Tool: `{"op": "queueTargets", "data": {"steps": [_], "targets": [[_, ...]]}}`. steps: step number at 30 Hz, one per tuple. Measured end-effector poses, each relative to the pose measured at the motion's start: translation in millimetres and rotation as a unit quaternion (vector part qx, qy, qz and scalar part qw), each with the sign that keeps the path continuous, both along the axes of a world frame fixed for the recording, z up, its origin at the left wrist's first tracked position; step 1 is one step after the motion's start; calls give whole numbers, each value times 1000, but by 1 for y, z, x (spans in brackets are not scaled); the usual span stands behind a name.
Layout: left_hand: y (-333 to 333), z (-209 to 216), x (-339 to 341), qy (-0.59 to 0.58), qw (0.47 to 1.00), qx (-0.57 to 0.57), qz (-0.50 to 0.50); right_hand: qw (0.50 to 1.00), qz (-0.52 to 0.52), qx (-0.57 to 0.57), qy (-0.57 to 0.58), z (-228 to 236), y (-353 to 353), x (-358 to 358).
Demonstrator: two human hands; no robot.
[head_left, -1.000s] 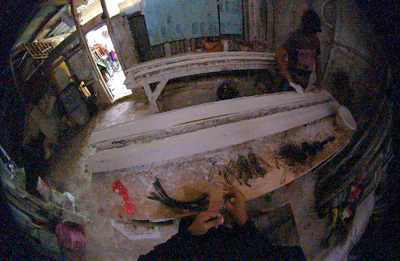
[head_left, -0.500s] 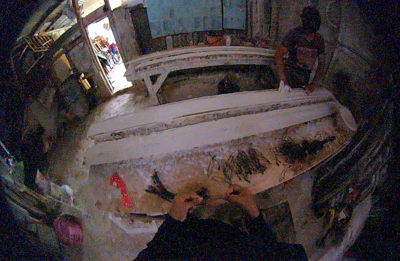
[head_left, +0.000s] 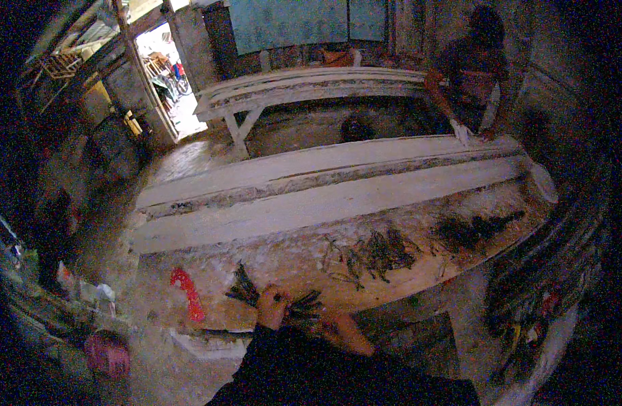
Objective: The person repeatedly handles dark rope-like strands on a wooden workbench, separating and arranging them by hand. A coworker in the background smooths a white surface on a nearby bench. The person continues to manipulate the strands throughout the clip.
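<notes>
At the near edge of a long wooden workbench (head_left: 216,271), my left hand (head_left: 271,308) is closed round a small bundle of dark thin strands (head_left: 303,303), their ends sticking out to the right. My right hand (head_left: 341,331) is low beside the bundle, blurred, its fingers hard to make out. Another dark bundle of strands (head_left: 243,287) lies just left of my left hand. Looped dark cords (head_left: 382,256) are spread on the bench to the right, with a tangled dark heap (head_left: 470,230) beyond. A red patterned strip (head_left: 188,294) rests at the left.
Pale boards (head_left: 311,206) run along the far half of the bench. Across it at the far right, a person (head_left: 470,74) leans with a white cloth (head_left: 462,132). A second bench (head_left: 311,88) stands behind. A pink bundle (head_left: 108,354) sits low at the left.
My hands were apart at the bench edge; my right hand has come left and down toward my left hand. My left hand has turned more upright. The other person's cloth has shifted right.
</notes>
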State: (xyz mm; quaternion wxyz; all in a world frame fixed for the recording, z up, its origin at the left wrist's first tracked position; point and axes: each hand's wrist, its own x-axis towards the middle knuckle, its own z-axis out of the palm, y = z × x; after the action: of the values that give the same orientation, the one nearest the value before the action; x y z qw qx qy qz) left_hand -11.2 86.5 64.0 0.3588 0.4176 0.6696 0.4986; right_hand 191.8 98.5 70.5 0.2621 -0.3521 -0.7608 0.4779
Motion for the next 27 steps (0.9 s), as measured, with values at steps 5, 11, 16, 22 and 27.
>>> {"op": "queueTargets", "data": {"steps": [5, 11, 16, 22, 27], "targets": [[12, -32, -21, 53, 993, 99, -41, 991, 86, -60, -79, -6, 24, 2], [9, -20, -72, 194, 967, 16, -164, 990, 75, -119, 23, -45, 57, 18], [-14, -23, -75, 77, 977, -115, -161, 994, -100, -5, -48, -43, 91, 52], [-29, -65, -68, 429, 890, 6, -151, 968, -210, 84, -112, -49, 98, 59], [-34, -82, -65, 466, 876, -55, -113, 981, -118, 48, -149, -68, 79, 48]]}}
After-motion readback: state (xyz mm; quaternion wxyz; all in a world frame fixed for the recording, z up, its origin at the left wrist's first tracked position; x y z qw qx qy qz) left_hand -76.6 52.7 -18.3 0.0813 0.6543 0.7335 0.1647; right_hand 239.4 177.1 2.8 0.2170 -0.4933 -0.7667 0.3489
